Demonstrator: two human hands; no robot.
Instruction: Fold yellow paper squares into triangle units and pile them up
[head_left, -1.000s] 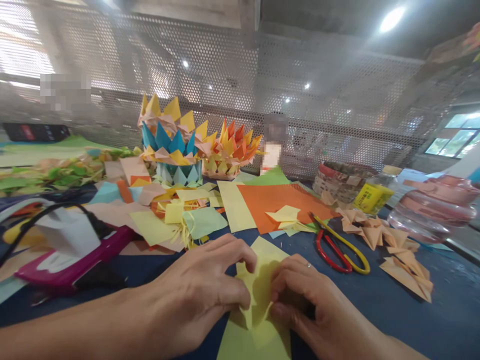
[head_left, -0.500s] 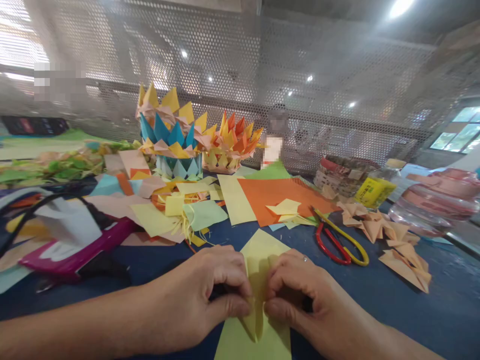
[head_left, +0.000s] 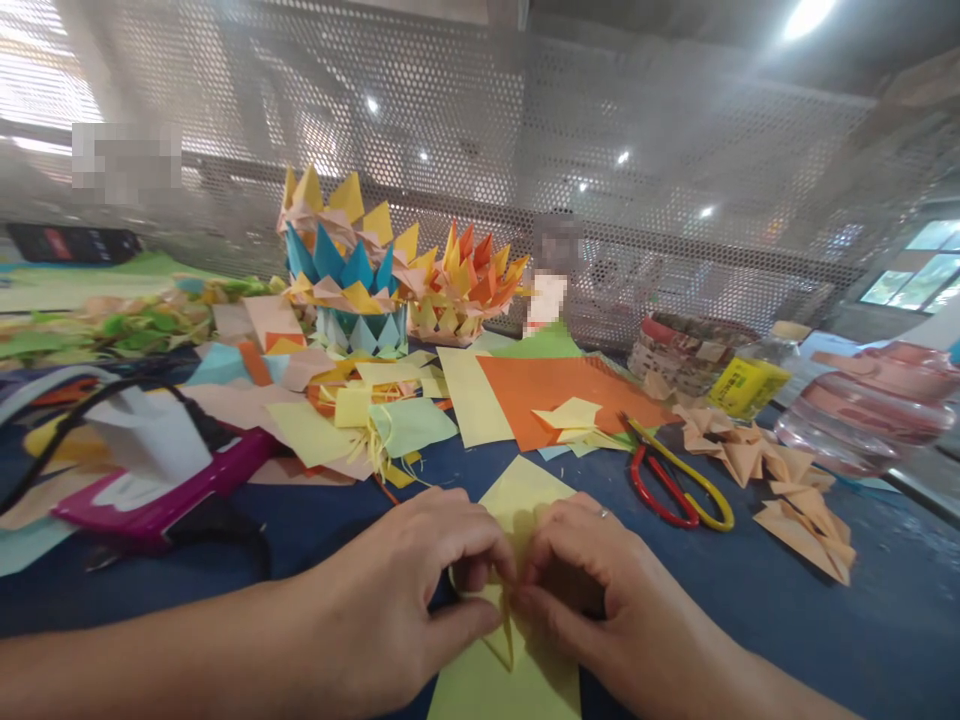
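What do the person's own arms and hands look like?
Both forearms are bare as far as they show, with no sleeve, watch or bracelet. The left hand is ungloved; the right hand, also ungloved, wears a small silvery ring on one finger.

Open tabletop [head_left: 739, 575] between right fingers [head_left: 553, 538] and folded peach papers [head_left: 806, 488]; scissors [head_left: 669, 480] in way.

The dark blue counter [head_left: 862, 640] bears yellow paper [head_left: 517, 692] at the front, red-and-yellow-handled scissors [head_left: 679, 456] and folded peach pieces [head_left: 795, 538] towards the right, a magenta tool [head_left: 172, 506] and overlapping paper scraps [head_left: 311, 428] towards the left.
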